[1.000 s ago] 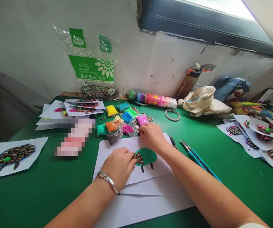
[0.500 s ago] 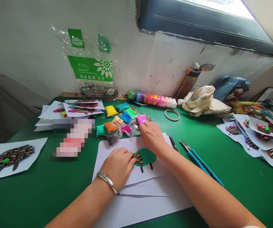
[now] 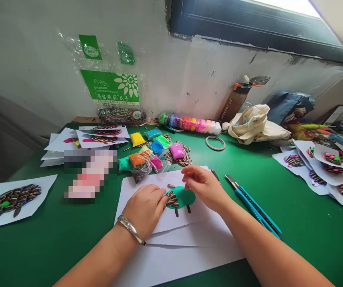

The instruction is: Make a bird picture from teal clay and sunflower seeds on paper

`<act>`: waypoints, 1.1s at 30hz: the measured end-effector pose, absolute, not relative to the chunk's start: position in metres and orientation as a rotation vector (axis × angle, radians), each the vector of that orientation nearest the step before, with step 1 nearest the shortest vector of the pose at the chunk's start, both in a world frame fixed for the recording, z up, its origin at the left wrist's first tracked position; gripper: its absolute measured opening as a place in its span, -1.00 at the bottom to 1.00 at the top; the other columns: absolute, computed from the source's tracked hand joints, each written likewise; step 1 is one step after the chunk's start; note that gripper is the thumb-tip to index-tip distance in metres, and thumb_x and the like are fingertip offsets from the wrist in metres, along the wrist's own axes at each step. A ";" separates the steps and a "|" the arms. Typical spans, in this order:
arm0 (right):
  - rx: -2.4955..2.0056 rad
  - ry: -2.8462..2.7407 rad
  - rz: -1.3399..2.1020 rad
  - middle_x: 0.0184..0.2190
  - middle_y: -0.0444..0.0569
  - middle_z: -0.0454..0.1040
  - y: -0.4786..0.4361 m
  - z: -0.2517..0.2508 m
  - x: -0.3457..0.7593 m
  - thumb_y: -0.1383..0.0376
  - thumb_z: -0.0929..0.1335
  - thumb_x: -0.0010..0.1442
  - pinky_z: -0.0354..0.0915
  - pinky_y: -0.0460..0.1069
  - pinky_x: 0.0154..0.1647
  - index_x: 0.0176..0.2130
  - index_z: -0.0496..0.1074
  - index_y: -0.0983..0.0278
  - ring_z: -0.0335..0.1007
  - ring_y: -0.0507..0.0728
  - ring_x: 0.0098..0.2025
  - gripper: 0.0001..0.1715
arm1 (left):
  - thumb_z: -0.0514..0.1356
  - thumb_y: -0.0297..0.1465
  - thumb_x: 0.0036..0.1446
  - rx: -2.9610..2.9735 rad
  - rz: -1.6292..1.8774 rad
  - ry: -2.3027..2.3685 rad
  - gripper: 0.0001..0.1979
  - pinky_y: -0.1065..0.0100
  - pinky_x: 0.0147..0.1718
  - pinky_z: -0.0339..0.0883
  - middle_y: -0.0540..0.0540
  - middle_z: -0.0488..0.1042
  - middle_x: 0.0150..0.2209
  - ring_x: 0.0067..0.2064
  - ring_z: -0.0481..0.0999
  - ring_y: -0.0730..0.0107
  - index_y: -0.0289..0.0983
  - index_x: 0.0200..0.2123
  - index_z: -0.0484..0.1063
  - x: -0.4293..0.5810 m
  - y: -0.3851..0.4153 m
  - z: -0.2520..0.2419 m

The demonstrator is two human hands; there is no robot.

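Note:
My left hand, with a silver bracelet at the wrist, rests on the white paper, its fingers closed together beside the sunflower seeds. Those seeds lie in overlapping rows on the left part of a green clay shape, which has two dark legs below it. Just over the right side of the green clay, my right hand is raised, thumb and fingers pinched; what sits between the fingertips is too small to make out. A loose seed lies at the clay's upper edge.
Behind the paper are bagged coloured clays and a seed pile. A blue utility knife and a pen lie right of it. Finished seed pictures flank both sides. A tape roll and bottle stand farther back.
My right hand has come back from the pink clay bag and seed pile to above the green clay. A loose seed now shows at the clay's upper edge. My left hand stays at the seeds.

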State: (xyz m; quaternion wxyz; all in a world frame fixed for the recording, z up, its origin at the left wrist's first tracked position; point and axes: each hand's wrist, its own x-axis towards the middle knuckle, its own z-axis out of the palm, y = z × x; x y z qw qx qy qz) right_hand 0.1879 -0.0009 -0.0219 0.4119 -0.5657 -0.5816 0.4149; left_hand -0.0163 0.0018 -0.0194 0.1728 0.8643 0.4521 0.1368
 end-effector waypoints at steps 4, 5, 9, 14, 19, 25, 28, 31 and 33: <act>-1.452 -1.926 0.620 -0.30 -0.04 0.46 0.003 -0.022 0.180 0.40 0.23 0.21 0.22 -0.07 -0.26 -0.21 0.48 0.23 0.35 0.05 -0.26 -0.74 | -0.02 -0.43 0.26 2.447 0.391 1.307 -0.72 0.20 -0.17 0.31 -0.12 0.49 -0.26 -0.20 0.43 0.22 -0.26 -0.20 0.50 -0.018 0.006 -0.021; -1.468 -2.054 0.539 -0.31 -0.03 0.46 0.005 -0.021 0.176 0.41 0.21 0.22 0.20 -0.07 -0.28 -0.22 0.49 0.24 0.34 0.06 -0.27 -0.72 | -0.02 -0.43 0.26 2.448 0.383 1.308 -0.72 0.19 -0.16 0.31 -0.13 0.49 -0.25 -0.20 0.43 0.22 -0.26 -0.20 0.50 -0.018 0.006 -0.022; -1.572 -2.530 0.242 -0.46 -0.02 0.42 0.018 -0.017 0.158 0.46 0.28 0.11 0.10 -0.05 -0.38 -0.41 0.46 0.30 0.29 0.08 -0.38 -0.82 | -0.03 -0.43 0.26 2.455 0.349 1.302 -0.71 0.20 -0.13 0.31 -0.14 0.49 -0.24 -0.18 0.43 0.21 -0.26 -0.26 0.51 -0.019 0.007 -0.021; -1.617 -2.701 0.130 -0.46 -0.02 0.41 0.031 -0.013 0.146 0.49 0.31 0.01 0.01 -0.05 -0.48 -0.37 0.41 0.30 0.27 0.09 -0.44 -0.84 | -0.05 -0.48 0.25 2.456 0.317 1.280 -0.69 0.22 -0.15 0.31 -0.14 0.49 -0.25 -0.18 0.43 0.22 -0.26 -0.29 0.50 -0.020 0.007 -0.021; -1.674 -2.378 0.299 -0.37 -0.02 0.44 0.025 -0.011 0.161 0.51 0.22 0.13 0.12 -0.08 -0.38 -0.21 0.40 0.29 0.31 0.07 -0.34 -0.72 | -0.02 -0.50 0.22 2.446 0.306 1.262 -0.71 0.26 -0.18 0.30 -0.11 0.49 -0.25 -0.18 0.42 0.24 -0.21 -0.31 0.50 -0.021 0.007 -0.019; -1.479 -1.813 0.933 -0.48 -0.14 0.46 -0.008 -0.017 0.189 0.38 0.23 0.19 0.24 -0.10 -0.40 -0.27 0.49 0.22 0.37 0.03 -0.42 -0.75 | -0.01 -0.51 0.22 2.434 0.294 1.249 -0.73 0.26 -0.22 0.28 -0.08 0.48 -0.29 -0.22 0.41 0.26 -0.22 -0.32 0.49 -0.018 0.005 -0.017; -1.451 -1.730 0.970 -0.48 -0.15 0.44 -0.014 -0.022 0.190 0.37 0.26 0.16 0.24 -0.10 -0.42 -0.31 0.48 0.23 0.34 0.03 -0.43 -0.79 | 0.00 -0.50 0.22 2.435 0.286 1.239 -0.74 0.28 -0.23 0.27 -0.08 0.47 -0.30 -0.23 0.40 0.28 -0.22 -0.32 0.49 -0.019 0.005 -0.017; -1.430 -1.786 0.878 -0.46 -0.16 0.44 -0.012 -0.025 0.188 0.39 0.27 0.14 0.21 -0.11 -0.39 -0.36 0.47 0.24 0.31 0.02 -0.40 -0.82 | 0.02 -0.47 0.21 2.433 0.280 1.228 -0.76 0.29 -0.22 0.27 -0.06 0.46 -0.31 -0.23 0.39 0.29 -0.21 -0.35 0.48 -0.020 0.006 -0.017; -1.432 -1.808 0.851 -0.47 -0.16 0.43 -0.009 -0.026 0.188 0.39 0.27 0.14 0.20 -0.11 -0.39 -0.36 0.47 0.24 0.30 0.02 -0.40 -0.82 | 0.03 -0.46 0.20 2.417 0.259 1.233 -0.78 0.28 -0.21 0.26 -0.06 0.46 -0.31 -0.22 0.39 0.29 -0.21 -0.37 0.47 -0.020 0.007 -0.018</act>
